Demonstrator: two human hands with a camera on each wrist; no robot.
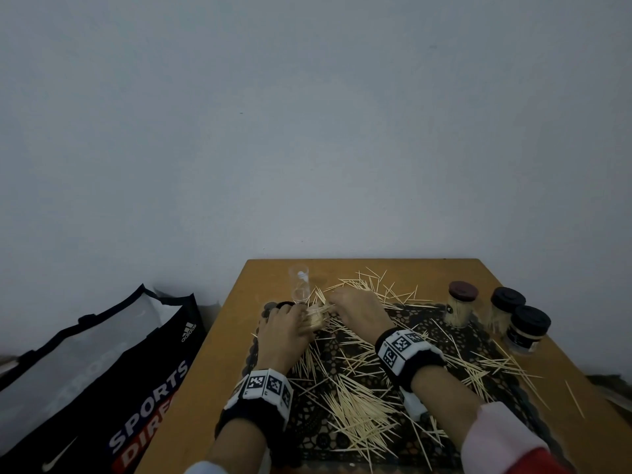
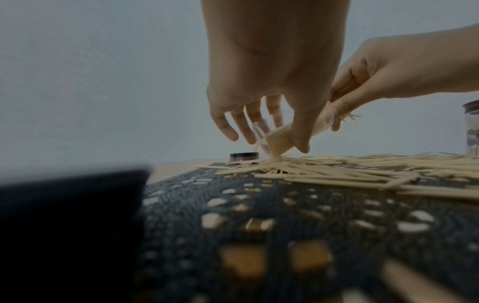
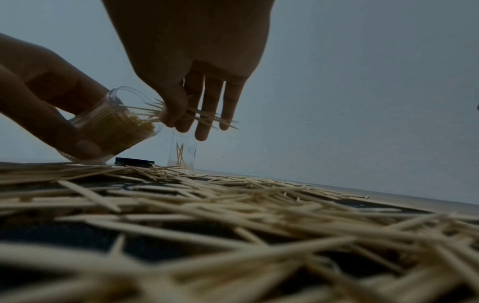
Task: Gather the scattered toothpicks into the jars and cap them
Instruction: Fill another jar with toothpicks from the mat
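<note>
Currently, the left hand (image 1: 285,333) is gripping a clear plastic jar part-filled with toothpicks (image 3: 114,131), thumb and fingers curled round its wall. The jar is tilting, its base edge resting on the black lace-patterned mat (image 1: 403,319) and its open mouth pointing toward the right hand (image 1: 355,311).

The right hand is pinching a small bundle of pale wooden toothpicks (image 3: 197,115) between thumb and fingers, the remaining fingers extending downward. The bundle tips are sitting at the jar mouth; whether any of them are already inside cannot be told.

A large quantity of loose scattered toothpicks (image 1: 355,405) is lying across the mat and spilling onto the brown wooden table (image 1: 219,388). A second clear jar, uncapped and nearly empty (image 1: 300,283), is standing upright just beyond the hands, with a few toothpicks leaning inside it. A loose dark round lid (image 2: 243,160) is lying flat on the table near the tilting jar.

Three capped jars filled with toothpicks are standing at the right side of the table: one with a dark reddish-brown lid (image 1: 460,304) and two with black lids (image 1: 506,311) (image 1: 526,331).

A black sports shopping bag with white lettering (image 1: 102,378) is sitting to the left of the table.
</note>
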